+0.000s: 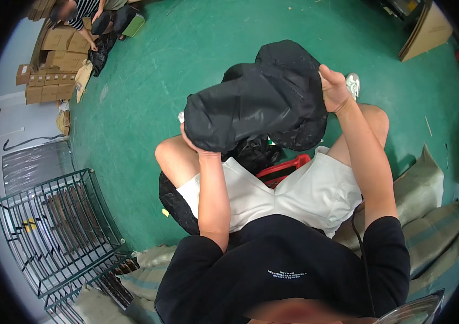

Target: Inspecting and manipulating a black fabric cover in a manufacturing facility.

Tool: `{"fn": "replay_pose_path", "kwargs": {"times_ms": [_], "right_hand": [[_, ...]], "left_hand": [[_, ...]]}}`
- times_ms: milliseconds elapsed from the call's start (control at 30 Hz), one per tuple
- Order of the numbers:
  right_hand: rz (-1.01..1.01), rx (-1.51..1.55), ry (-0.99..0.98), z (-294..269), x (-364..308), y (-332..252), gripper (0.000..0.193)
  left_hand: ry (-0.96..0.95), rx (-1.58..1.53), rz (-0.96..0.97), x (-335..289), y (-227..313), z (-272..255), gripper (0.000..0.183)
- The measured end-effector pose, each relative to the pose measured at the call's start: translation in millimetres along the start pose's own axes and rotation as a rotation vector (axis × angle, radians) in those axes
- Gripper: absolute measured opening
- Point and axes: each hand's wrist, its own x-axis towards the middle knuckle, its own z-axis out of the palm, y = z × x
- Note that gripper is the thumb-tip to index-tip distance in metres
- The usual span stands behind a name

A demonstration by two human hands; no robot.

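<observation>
A bulky black fabric piece, folded and rounded at its ends, is held up in front of my lap between both hands; its exact kind I cannot tell. My left hand grips its lower left end, most of the fingers hidden beneath the cloth. At its right edge, my right hand closes on the fabric with the thumb up and the other fingers behind it. Under the piece, between my knees, lies crumpled black plastic. Next to that, part of a red plastic object shows.
Stuffed woven sacks lie close on my right, with more sacks at lower left. A green metal rack stands left. Cartons are stacked at far left beside another person. Flat cardboard leans at far right.
</observation>
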Motion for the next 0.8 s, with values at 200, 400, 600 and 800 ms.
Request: {"fn": "replay_pose_path", "kwargs": {"times_ms": [200, 400, 600, 800], "right_hand": [[0.177, 0.098, -0.51, -19, 7, 24, 0.097], [0.208, 0.31, -0.55, 6, -5, 44, 0.108], [0.258, -0.055, -0.244, 50, -9, 30, 0.065], [0.146, 0.074, 0.001, 76, -9, 34, 0.051]], "left_hand": [[0.178, 0.877, -0.013, -6, 3, -26, 0.037], [-0.348, -0.855, -0.371, -2, 20, 8, 0.024], [-0.482, -0.904, -0.508, 13, 17, 37, 0.033], [-0.167, -0.748, -0.563, 16, 24, 43, 0.035]]}}
